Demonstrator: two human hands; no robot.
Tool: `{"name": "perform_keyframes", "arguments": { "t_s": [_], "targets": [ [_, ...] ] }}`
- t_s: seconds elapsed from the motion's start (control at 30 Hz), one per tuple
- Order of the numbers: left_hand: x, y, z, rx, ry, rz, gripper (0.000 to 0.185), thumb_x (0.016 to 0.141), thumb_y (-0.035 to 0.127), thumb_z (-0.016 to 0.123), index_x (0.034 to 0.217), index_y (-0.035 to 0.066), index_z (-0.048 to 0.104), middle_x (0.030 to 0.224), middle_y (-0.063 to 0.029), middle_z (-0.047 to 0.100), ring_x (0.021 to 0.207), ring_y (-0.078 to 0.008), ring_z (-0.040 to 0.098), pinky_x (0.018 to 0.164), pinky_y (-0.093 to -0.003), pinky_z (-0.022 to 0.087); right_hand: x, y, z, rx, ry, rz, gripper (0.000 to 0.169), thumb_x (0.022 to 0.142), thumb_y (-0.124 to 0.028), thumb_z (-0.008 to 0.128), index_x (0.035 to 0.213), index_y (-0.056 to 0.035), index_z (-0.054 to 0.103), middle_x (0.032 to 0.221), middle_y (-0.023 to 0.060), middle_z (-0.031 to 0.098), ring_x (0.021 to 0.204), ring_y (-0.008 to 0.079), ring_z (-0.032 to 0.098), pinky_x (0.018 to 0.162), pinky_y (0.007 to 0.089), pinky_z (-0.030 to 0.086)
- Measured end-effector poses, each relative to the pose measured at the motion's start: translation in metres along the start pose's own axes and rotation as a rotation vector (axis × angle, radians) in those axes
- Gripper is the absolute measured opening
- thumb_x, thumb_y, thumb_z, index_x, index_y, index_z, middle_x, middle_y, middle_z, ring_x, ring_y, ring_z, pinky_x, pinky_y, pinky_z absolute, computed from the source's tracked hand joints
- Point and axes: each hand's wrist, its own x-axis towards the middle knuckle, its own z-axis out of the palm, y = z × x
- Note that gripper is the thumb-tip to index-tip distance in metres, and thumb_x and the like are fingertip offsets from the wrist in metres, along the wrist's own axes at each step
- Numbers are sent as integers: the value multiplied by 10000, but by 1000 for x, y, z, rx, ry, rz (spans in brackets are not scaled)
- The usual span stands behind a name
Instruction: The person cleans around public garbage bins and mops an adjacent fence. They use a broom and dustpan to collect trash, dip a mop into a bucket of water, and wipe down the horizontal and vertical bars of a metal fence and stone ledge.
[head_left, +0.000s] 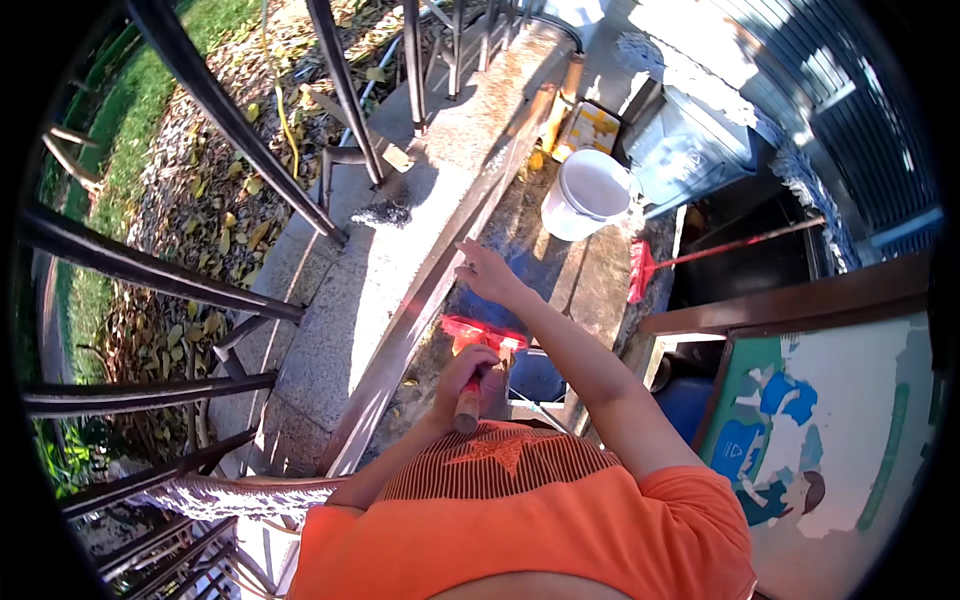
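My left hand (466, 379) is closed round the wooden handle (466, 412) of a red-headed tool, close to my orange shirt. Its wide red head (480, 330), which looks like a broom or brush, is just beyond that hand, over the dark ground. My right hand (487, 271) reaches forward with its fingers extended, apart from the tool and holding nothing that I can see. Beyond it, a white plastic bucket (589, 193) stands on the ground. To the bucket's right, a second red tool head (640, 271) with a long thin handle (735, 244) leans against dark things.
A stone ledge (442, 255) and dark metal railings (225, 120) run along the left, with leaf litter behind them. A yellow-taped box (590, 127) and a grey-blue bin (690, 150) stand past the bucket. A framed painted board (832, 420) is at right. An open-looking square frame (536, 405) lies near my body.
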Motion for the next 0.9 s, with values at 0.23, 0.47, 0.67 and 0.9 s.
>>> {"name": "perform_keyframes", "arguments": {
  "t_s": [0.23,0.47,0.67,0.9],
  "targets": [
    [16,1,49,109,66,34,146,810,119,651,854,28,547,873,-99,590,747,-202,562,644,-278,456,-300,105,-79,-151,207,866,256,829,-207,542,953,-10,648,893,189,650,865,318,632,734,386,496],
    [29,-15,132,-46,-233,-285,306,853,268,649,703,17,558,594,0,482,570,-61,406,503,-239,342,-484,96,10,442,269,941,777,607,19,580,1336,-161,382,1126,76,511,950,198,561,789,286,458],
    [-7,-26,166,118,-403,-242,358,869,265,623,627,15,542,516,-1,421,498,-88,362,454,-273,316,-442,63,18,240,672,1226,403,821,-391,591,930,-3,573,834,213,614,774,363,613,686,429,469],
    [6,68,197,-165,-736,-218,357,906,191,553,596,15,525,545,10,517,485,-57,431,453,-242,332,-513,20,23,328,572,1396,544,788,-591,547,801,-51,610,709,129,638,688,271,642,649,386,492]
  ]
}}
